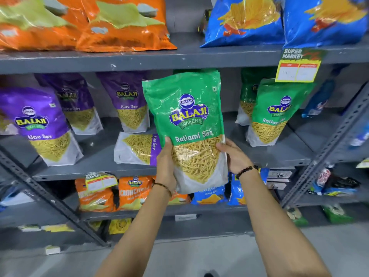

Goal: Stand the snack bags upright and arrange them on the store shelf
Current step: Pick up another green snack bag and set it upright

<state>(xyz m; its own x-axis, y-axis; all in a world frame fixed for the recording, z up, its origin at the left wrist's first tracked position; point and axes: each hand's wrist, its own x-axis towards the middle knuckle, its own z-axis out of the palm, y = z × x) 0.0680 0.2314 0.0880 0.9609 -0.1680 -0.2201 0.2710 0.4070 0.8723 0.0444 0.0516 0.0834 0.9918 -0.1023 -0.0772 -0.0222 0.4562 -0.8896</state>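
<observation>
Both hands grip one green Ratlami Sev bag [185, 116] by its lower edges, the left hand [166, 166] on one side and the right hand [232, 154] on the other, holding it upright at centre frame before the middle shelf [95, 166]. The placing step seems under way; next it likely needs setting down beside the standing green bags [277, 110] at right, while a purple Aloo Sev bag [137, 148] lies flat just left.
</observation>
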